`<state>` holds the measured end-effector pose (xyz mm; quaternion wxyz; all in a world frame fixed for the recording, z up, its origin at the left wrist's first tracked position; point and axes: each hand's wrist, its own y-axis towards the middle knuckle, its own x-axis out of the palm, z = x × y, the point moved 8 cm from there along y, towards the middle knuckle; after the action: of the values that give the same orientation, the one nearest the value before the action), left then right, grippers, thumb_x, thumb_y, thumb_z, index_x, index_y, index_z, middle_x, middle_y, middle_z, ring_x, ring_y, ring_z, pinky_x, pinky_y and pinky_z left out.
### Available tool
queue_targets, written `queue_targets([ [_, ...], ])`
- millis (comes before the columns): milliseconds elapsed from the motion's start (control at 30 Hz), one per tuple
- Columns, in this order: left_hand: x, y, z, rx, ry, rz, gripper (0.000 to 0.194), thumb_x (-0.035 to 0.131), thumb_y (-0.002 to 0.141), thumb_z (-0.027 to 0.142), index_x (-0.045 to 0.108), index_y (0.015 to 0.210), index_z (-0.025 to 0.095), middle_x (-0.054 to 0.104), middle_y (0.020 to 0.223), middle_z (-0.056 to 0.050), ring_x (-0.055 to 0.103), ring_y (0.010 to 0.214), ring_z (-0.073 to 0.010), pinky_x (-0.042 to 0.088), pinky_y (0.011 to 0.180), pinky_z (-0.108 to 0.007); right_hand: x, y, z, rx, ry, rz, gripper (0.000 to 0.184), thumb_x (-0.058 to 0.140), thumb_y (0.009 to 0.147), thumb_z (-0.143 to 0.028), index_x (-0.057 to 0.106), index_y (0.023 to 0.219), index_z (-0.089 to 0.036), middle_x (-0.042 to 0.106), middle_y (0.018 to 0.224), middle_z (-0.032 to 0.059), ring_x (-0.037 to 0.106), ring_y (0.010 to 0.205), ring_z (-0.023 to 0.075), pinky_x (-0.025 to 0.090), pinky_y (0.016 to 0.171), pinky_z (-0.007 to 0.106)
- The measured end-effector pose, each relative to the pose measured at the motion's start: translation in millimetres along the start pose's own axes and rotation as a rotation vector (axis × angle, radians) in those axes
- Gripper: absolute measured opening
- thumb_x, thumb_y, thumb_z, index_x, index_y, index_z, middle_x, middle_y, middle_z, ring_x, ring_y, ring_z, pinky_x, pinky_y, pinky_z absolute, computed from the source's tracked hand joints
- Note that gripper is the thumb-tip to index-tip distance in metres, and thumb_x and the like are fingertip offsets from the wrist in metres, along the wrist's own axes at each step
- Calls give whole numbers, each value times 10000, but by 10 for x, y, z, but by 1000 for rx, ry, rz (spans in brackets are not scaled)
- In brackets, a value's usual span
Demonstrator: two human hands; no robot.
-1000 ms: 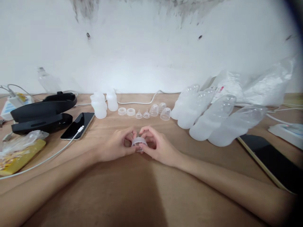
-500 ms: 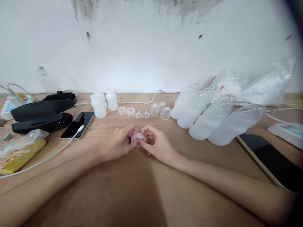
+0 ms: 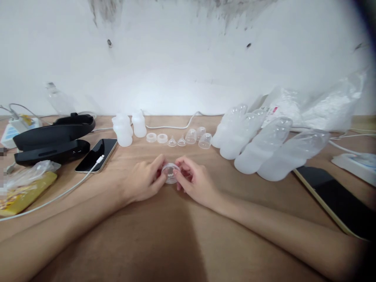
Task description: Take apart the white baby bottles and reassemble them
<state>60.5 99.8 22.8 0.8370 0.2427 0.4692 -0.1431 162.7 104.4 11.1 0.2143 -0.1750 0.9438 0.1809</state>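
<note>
Between two hands (image 3: pixel 143 179), one clear ring (image 3: pixel 170 178)

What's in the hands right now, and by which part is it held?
A clear round piece, held at opposite sides of its edge by the left hand and right hand.

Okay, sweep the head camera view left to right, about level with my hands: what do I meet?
Clear-and-yellow bag, phone, left hand, clear round piece, right hand, capped bottles, dark-screened device.
</note>
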Motion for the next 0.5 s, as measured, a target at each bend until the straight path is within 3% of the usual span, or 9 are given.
queue_targets([
  [300,66,9,43,-78,-191,24,38,376,850,214,391,816,206,499,553,68,453,446,-91,303,457,-193,-24,2,2,-27,-98,30,70,425,816,-240,405,759,-203,492,543,-44,467,454,87,370,461,205],
  [500,119,23,-59,-139,-490,9,147,506,798,253,376,854,216,565,708,44,531,588,-102,390,514,-189,-16,24,19,-17,-14,17,95,464,785,-212,385,839,-211,558,716,-11,536,595,104,422,552,225],
])
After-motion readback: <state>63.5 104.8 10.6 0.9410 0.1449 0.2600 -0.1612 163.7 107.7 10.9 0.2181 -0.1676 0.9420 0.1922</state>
